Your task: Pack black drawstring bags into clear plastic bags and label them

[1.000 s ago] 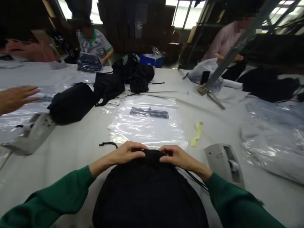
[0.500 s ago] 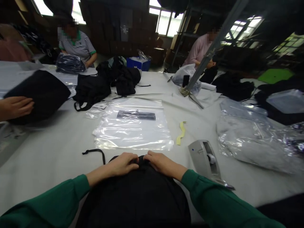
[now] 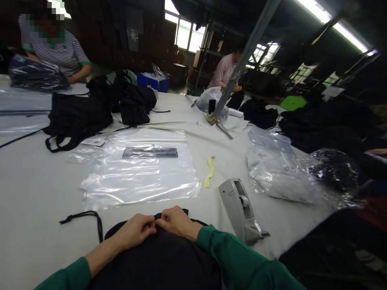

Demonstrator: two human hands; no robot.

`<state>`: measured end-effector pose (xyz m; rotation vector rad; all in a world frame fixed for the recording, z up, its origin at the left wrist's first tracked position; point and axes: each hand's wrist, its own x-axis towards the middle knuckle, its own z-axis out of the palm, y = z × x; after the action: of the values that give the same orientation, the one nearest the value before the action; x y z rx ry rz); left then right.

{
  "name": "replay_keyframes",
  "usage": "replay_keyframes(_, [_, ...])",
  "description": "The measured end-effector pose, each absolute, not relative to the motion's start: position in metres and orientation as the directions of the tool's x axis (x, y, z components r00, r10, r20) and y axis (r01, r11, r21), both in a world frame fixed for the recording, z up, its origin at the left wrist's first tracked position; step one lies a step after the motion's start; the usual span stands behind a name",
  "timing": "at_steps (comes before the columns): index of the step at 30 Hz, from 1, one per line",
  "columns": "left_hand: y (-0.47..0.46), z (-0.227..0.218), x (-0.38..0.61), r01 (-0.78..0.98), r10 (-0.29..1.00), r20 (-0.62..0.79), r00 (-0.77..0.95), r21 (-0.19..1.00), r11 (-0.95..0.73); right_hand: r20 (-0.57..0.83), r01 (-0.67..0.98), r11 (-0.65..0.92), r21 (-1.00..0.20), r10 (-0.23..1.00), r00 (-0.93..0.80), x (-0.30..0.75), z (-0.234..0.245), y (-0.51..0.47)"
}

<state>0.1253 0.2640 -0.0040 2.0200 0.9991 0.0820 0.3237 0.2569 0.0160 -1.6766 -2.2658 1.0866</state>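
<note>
A black drawstring bag (image 3: 157,262) lies on the white table (image 3: 36,189) right in front of me. My left hand (image 3: 134,230) and my right hand (image 3: 175,221) meet at its top edge, fingers closed and pinching the black fabric. A black cord (image 3: 83,219) trails from the bag to the left. Both my sleeves are green. Beyond my hands lies a flat clear plastic bag (image 3: 140,169) with a dark printed strip.
A grey tape dispenser (image 3: 242,209) stands right of my hands, and a yellow strip (image 3: 209,172) lies beyond it. Black bags (image 3: 99,106) pile up at the back, bagged goods (image 3: 281,169) at the right. Two people work at the far side. A slanted metal pole (image 3: 242,60) rises from the table.
My view has swung to the right. My hands have drawn closer together at the bag's top edge. The co-worker's hand and black bag at the left are out of view.
</note>
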Motion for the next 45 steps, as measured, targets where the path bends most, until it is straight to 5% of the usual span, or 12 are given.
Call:
replay_keyframes(7, [0.267, 0.036, 0.118, 0.610, 0.681, -0.138, 0.719, 0.594, -0.524, -0.027, 0.750, 0.212, -0.627, 0.956, -0.293, 0.349, 0.031, 0.287])
replay_keyframes(10, [0.289, 0.046, 0.115, 0.569, 0.715, -0.071, 0.695, 0.662, -0.488, -0.019, 0.788, 0.166, -0.593, 0.975, -0.220, 0.356, 0.023, 0.323])
replay_keyframes(14, [0.334, 0.038, 0.105, 0.721, 0.873, 0.005, 0.488, 0.562, -0.406, -0.059, 0.840, 0.098, -0.534, 0.987, -0.153, 0.355, 0.001, 0.356])
replay_keyframes(20, [0.371, 0.013, 0.107, 0.808, 0.905, -0.058, 0.421, 0.478, -0.345, -0.055, 0.879, 0.111, -0.463, 0.987, -0.153, 0.358, -0.009, 0.374])
replay_keyframes(29, [0.379, 0.036, 0.082, 0.840, 0.963, 0.015, 0.270, 0.485, -0.243, 0.054, 0.852, 0.110, -0.512, 0.994, -0.096, 0.352, 0.004, 0.405])
replay_keyframes(32, [0.387, 0.042, 0.079, 0.835, 0.967, 0.068, 0.246, 0.492, -0.247, 0.233, 0.802, 0.259, -0.538, 0.960, -0.154, 0.344, 0.004, 0.407])
replay_keyframes(36, [0.397, 0.041, 0.092, 0.815, 0.956, 0.100, 0.277, 0.503, -0.289, 0.422, 0.788, 0.508, -0.349, 0.836, -0.352, 0.330, 0.004, 0.399])
replay_keyframes(42, [0.403, 0.034, 0.094, 0.805, 0.946, 0.059, 0.317, 0.512, -0.302, 0.305, 0.896, 0.442, 0.046, 0.848, -0.434, 0.349, -0.007, 0.395])
replay_keyframes(45, [0.401, 0.032, 0.073, 0.788, 0.957, 0.024, 0.290, 0.561, -0.253, 0.233, 0.900, 0.415, 0.132, 0.869, -0.435, 0.381, -0.008, 0.389])
